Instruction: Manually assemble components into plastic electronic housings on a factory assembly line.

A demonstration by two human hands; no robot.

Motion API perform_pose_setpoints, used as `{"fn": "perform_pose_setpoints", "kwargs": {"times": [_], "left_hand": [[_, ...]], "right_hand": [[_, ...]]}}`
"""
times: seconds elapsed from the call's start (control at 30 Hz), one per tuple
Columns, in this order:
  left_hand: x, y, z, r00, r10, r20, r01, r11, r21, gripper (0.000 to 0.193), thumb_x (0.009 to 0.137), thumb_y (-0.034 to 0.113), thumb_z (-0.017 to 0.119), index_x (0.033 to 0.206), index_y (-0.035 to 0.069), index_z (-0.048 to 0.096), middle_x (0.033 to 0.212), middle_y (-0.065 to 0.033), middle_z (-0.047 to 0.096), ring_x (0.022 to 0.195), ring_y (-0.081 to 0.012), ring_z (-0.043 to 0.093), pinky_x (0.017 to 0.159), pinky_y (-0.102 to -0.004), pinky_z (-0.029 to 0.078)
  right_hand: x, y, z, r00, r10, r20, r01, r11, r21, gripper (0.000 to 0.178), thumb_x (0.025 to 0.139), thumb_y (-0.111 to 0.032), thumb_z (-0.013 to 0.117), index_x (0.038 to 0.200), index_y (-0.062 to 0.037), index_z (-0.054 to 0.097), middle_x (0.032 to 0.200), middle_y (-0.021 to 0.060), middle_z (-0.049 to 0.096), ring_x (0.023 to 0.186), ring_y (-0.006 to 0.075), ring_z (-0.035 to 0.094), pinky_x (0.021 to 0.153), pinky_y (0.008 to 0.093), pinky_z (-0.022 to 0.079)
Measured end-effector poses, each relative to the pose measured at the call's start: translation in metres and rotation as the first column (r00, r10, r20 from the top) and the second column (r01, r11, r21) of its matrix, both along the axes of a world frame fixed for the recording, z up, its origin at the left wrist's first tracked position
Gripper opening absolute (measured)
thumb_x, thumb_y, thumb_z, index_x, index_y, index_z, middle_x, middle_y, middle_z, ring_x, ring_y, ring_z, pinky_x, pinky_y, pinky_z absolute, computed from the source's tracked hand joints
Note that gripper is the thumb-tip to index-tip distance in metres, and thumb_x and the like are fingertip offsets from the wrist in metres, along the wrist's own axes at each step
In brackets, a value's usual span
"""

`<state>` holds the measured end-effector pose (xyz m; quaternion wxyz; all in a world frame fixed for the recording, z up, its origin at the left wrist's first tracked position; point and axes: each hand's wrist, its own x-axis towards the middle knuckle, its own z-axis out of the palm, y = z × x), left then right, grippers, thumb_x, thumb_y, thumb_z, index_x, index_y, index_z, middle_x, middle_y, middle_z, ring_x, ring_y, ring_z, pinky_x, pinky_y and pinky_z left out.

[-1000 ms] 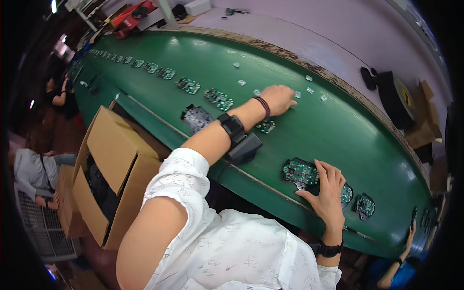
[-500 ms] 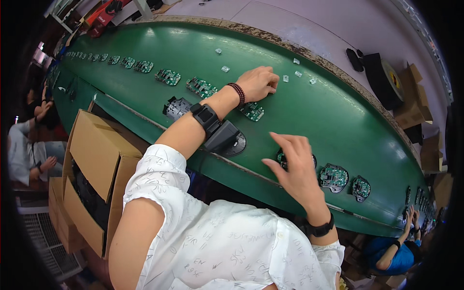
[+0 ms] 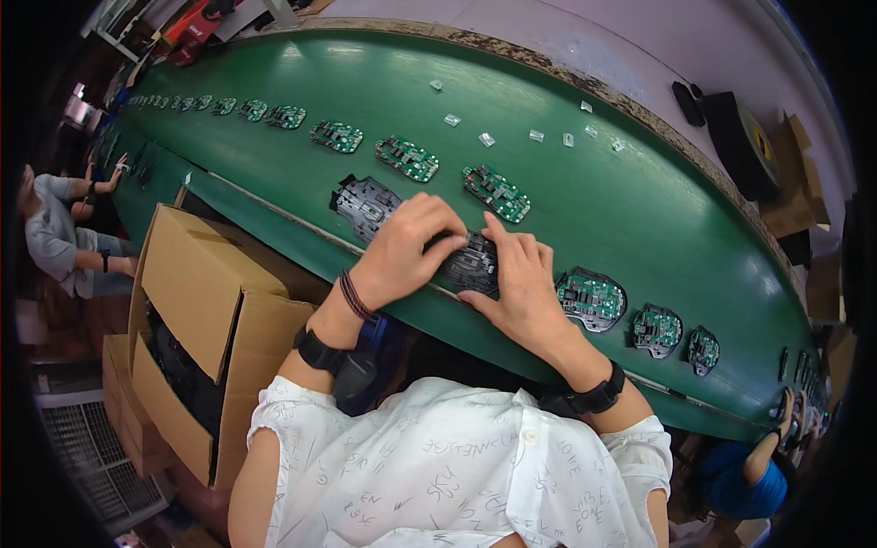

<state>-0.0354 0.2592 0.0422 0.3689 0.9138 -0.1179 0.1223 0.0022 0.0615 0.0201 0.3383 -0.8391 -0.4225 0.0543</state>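
A black plastic shell (image 3: 473, 267) with ribbed inner detail lies near the front edge of the green belt, between my hands. My right hand (image 3: 525, 288) grips its right side, thumb at the near edge and fingers at the far edge. Over its left end, the fingers of my left hand (image 3: 411, 247) are pinched together; whatever is between them is too small or hidden to make out. A second black shell (image 3: 367, 206) lies just left of my left hand. Beyond the shells is a green circuit board (image 3: 496, 194), with another board (image 3: 406, 159) to its left.
Several small clear pieces (image 3: 487, 140) lie scattered toward the far side. A row of circuit boards (image 3: 336, 136) runs off left. Right of my hands sit shells with boards in them (image 3: 592, 300). An open cardboard box (image 3: 196, 292) stands at the near left. Other people work at both ends.
My left hand has come back from the far part of the belt to the shell. My right hand has moved left onto the shell. The shells with boards show further right.
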Motion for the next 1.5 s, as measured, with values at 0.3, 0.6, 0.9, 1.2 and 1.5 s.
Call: {"fn": "perform_pose_setpoints", "kwargs": {"times": [0.3,0.6,0.9,1.2,1.5], "left_hand": [[-0.006,-0.039,-0.023,0.995,-0.095,0.039,0.089,0.988,0.125,0.012,0.074,0.005,0.07,0.082,0.006,0.062,0.087,-0.0048,0.056,0.084,-0.0235,0.052,0.075,-0.035,0.038],[-0.006,-0.043,-0.026,0.995,-0.097,0.015,0.093,0.983,0.16,0.013,0.073,0.005,0.07,0.082,0.006,0.062,0.086,-0.0046,0.055,0.084,-0.0234,0.051,0.077,-0.0352,0.037],[0.003,-0.036,-0.024,0.999,-0.028,0.02,0.027,0.998,0.057,0.013,0.074,0.004,0.07,0.084,0.005,0.062,0.087,-0.0058,0.056,0.085,-0.0249,0.051,0.078,-0.035,0.037],[0.013,-0.031,-0.031,0.999,-0.016,-0.048,0.019,0.998,0.064,0.011,0.074,0.006,0.071,0.081,0.006,0.062,0.082,-0.0052,0.053,0.083,-0.0248,0.05,0.076,-0.0354,0.037],[0.011,-0.027,-0.027,0.998,-0.002,-0.061,0.0,0.999,-0.032,0.012,0.075,0.006,0.071,0.083,0.004,0.063,0.086,-0.0071,0.056,0.086,-0.026,0.051,0.079,-0.0362,0.039]], "right_hand": [[0.004,-0.034,0.008,0.999,-0.003,-0.055,0.0,0.999,-0.054,0.097,0.067,-0.022,0.081,0.144,0.0011,0.025,0.123,0.01,0.054,0.112,0.0258,0.049,0.099,0.0429,0.032],[0.004,-0.036,0.003,1.0,-0.003,-0.015,0.003,1.0,-0.026,0.097,0.067,-0.023,0.081,0.144,0.0008,0.025,0.122,0.0106,0.054,0.11,0.0263,0.05,0.099,0.0434,0.032],[0.015,-0.036,0.013,0.999,-0.044,-0.023,0.043,0.999,-0.017,0.089,0.072,-0.023,0.077,0.143,0.0,0.028,0.115,0.0122,0.054,0.107,0.0269,0.05,0.095,0.0422,0.034],[0.067,-0.002,-0.004,0.979,-0.19,0.078,0.188,0.982,0.027,0.067,0.077,-0.027,0.073,0.13,0.0024,0.046,0.11,0.0151,0.054,0.104,0.0306,0.049,0.088,0.0397,0.04],[0.073,0.005,-0.014,0.965,-0.257,0.058,0.26,0.964,-0.056,0.055,0.071,-0.023,0.078,0.116,0.0003,0.056,0.104,0.0135,0.053,0.104,0.0299,0.05,0.087,0.04,0.042]]}}
